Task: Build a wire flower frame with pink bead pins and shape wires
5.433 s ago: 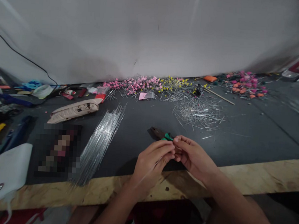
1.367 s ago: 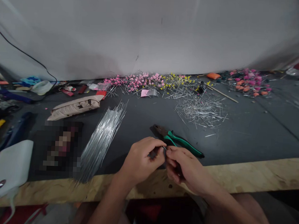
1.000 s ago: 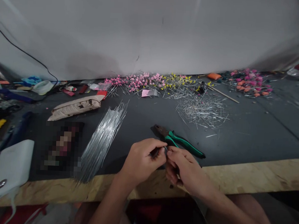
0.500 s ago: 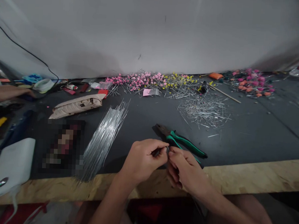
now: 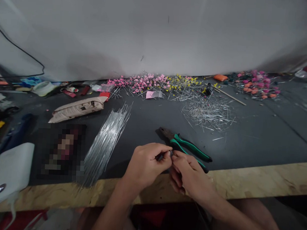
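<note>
At the table's (image 5: 257,182) near edge, the left hand (image 5: 145,165) and right hand (image 5: 190,174) meet, each pinching a short wire (image 5: 170,152) between thumb and fingertips. Green-handled pliers (image 5: 186,147) lie just beyond the right hand, and a bundle of long wires (image 5: 105,143) lies to the left.

Plywood-edged bench (image 5: 254,182), dark mat (image 5: 256,140) on top, wire bundle (image 5: 105,143) near left, pliers (image 5: 185,147) near centre, cut wire pile (image 5: 209,112) far right

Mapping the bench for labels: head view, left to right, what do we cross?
From the left: white case → bundle of long wires → left hand → right hand, both pinching a thin wire where they meet → pink and orange flower heap, far back.
</note>
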Available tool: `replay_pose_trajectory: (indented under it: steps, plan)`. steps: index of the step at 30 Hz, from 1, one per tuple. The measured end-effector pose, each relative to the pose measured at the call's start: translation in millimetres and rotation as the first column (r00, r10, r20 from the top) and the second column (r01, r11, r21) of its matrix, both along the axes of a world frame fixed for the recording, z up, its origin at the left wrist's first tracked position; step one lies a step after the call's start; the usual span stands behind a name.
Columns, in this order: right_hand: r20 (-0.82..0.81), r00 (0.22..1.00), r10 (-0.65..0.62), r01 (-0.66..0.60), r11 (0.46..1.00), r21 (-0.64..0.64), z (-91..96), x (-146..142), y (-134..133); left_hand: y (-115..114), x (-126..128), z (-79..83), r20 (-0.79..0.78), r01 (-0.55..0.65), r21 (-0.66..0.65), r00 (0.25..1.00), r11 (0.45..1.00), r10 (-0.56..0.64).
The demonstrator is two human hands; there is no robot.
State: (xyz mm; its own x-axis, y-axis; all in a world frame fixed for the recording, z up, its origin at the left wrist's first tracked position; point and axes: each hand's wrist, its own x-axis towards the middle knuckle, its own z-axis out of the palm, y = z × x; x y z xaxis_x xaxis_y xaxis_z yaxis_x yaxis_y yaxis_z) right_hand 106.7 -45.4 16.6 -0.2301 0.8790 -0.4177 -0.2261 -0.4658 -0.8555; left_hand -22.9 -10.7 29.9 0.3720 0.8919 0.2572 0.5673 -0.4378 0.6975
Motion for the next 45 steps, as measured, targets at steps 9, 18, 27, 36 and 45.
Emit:
replay_pose_trajectory:
  steps: [9, 18, 27, 36, 45]
  plan:
    - [-0.006, 1.0, -0.008, 0.008, 1.0, 0.001, 1.2, -0.5, -1.9, -0.7, 0.5, -0.7, 0.009, -0.004, 0.002, 1.0, 1.0, 0.004]
    - [-0.038, 0.999, 0.03, -0.027, 0.997, 0.066, 0.9, 5.8, -1.3, 0.1, -4.2, -1.3, 0.102, 0.058, -0.105, 0.994, 0.993, -0.047]
    - [0.219, 0.955, 0.2, -0.237, 0.959, 0.155, 0.4, 27.5, 5.0, 6.3, -7.0, 3.0, 0.296, 0.085, -0.377, 0.955, 0.922, 0.033]
    - [0.402, 0.839, 0.366, -0.449, 0.883, 0.134, 12.1, 67.9, 19.2, 23.7, -37.5, -4.1, 0.284, -0.136, -0.384, 0.924, 0.913, 0.257]
    - [0.337, 0.75, 0.57, -0.635, 0.763, 0.122, 12.9, 70.1, 21.6, 22.4, -22.1, -5.0, 0.246, -0.024, -0.468, 0.956, 0.883, 0.157]
